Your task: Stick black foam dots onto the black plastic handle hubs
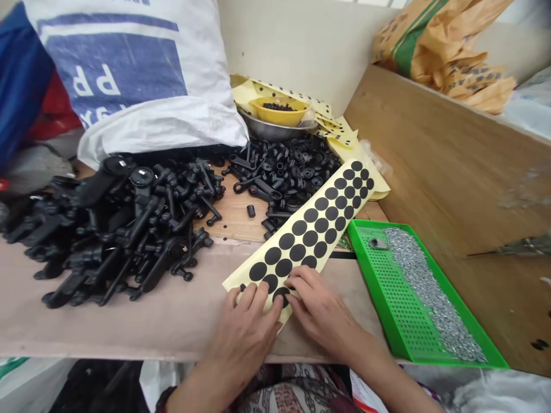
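Observation:
A long pale yellow backing sheet [340, 215] covered with rows of black round stickers lies slanted across the table. Both my hands rest on its near end. My left hand [249, 327] lies with fingers stretched flat on the sheet's bottom corner. My right hand [321, 310] has its fingertips pressed on a black round sticker [280, 293] at the near end, thumb beside it. Whether a sticker is lifted is hidden by my fingers.
A big heap of black plastic handle parts [124, 223] lies at left, a smaller heap [284, 172] behind. A green perforated tray [387, 298] with small metal screws sits right. A white sack [138, 74], metal bowl with yellow dish [278, 112], used sheets and wooden board [451, 166] stand behind.

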Demonstrator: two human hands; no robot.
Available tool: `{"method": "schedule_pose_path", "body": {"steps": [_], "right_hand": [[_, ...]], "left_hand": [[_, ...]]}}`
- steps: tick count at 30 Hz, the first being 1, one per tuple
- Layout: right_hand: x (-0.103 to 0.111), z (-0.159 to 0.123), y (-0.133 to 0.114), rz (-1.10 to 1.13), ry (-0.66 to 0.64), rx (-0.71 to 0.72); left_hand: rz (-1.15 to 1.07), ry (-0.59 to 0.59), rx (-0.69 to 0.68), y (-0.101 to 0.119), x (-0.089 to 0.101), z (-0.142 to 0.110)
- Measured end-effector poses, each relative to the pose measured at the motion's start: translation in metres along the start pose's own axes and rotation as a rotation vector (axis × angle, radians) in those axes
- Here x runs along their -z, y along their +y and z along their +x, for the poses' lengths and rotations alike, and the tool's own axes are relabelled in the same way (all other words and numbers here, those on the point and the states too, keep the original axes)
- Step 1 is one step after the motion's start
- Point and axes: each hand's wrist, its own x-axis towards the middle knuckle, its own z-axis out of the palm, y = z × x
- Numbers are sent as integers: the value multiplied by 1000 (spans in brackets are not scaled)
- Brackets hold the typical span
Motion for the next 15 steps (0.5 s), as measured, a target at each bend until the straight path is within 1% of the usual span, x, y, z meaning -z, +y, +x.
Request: {"method": "schedule_pose_path", "body": {"steps": [2,4,6,9,11,13,15], "right_hand": [[-4,2,2,-92,-26,13],[-6,3,2,-116,-43,20],[-6,4,1,-42,-41,17],[-1,3,-2,147,-33,-3],[0,2,-3,232,-40,-27],[1,1,-4,274,-65,-44],[0,-1,-4,286,-89,-47]], "left_hand": [[-8,4,-2,0,0,0],[-8,3,-2,1,2,0],[-4,-8,-1,1,2,0],[-5,-33,-10,1,1,-1],[-13,-46,-16,2,0,-2],[-44,-39,-15,3,3,-3],[-125,-22,-8,1,9,-6]]}}
